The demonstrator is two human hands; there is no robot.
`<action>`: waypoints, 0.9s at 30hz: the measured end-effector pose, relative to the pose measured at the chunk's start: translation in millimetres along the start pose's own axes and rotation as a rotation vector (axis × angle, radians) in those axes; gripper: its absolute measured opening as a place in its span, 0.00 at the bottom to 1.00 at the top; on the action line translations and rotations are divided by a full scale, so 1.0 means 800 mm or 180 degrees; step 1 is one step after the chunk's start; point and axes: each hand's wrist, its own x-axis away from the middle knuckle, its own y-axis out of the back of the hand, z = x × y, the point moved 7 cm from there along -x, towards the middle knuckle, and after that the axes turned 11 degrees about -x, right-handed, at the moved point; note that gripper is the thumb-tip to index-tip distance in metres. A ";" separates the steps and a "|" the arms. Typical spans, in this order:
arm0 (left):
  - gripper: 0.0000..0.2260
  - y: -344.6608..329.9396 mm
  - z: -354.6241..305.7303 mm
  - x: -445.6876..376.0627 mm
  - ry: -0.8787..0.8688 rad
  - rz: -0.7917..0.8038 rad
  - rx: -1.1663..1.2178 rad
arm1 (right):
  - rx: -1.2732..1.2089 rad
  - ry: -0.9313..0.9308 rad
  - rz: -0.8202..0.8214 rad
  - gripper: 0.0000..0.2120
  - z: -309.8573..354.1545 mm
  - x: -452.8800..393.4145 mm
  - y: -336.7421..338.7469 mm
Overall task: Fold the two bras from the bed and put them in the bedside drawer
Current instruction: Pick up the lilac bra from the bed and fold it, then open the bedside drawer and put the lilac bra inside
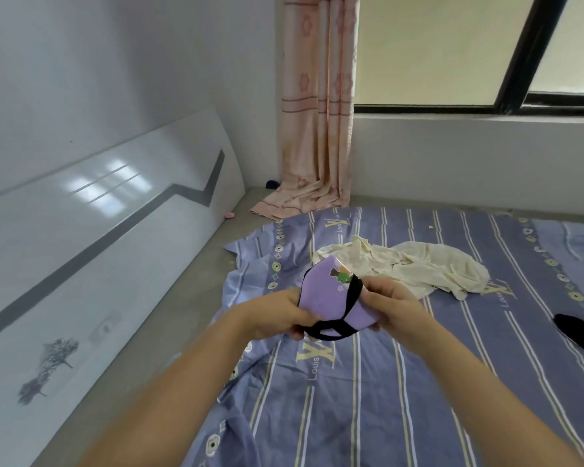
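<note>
Head view: left hand (277, 313) & right hand (390, 306) both clamped on purple bra (331, 298), held above bed (418, 382) near its left edge. Prob light, soft; grip cup edges, black straps (353, 294) dangle loose.

Both hands hold a folded lilac padded bra (331, 294) with black elastic straps above the bed (402, 382), which is covered by a blue-violet striped sheet. The left hand (277, 315) grips its lower left edge; the right hand (391, 303) pinches the right side where a strap crosses. Behind it a crumpled cream cloth (418, 264) lies on the sheet. A black item (580, 335) lies near the right edge. A pink patterned curtain (317, 106) hangs beside the window.
</note>
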 end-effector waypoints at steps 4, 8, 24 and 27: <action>0.11 0.025 0.017 0.022 -0.0089 -0.1048 0.0507 | -0.0385 -0.0254 -0.0224 0.17 -0.026 -0.004 -0.016; 0.05 0.049 0.066 0.071 0.0125 -0.2495 0.0836 | -0.0535 -0.0563 -0.0201 0.17 -0.055 -0.006 -0.047; 0.12 -0.172 0.277 0.441 0.2416 -0.3981 0.1418 | 0.1869 -0.0701 0.2915 0.14 -0.251 0.125 -0.383; 0.09 -0.236 0.301 0.514 0.2837 -0.4111 0.1552 | 0.2519 -0.0336 0.3884 0.14 -0.282 0.199 -0.459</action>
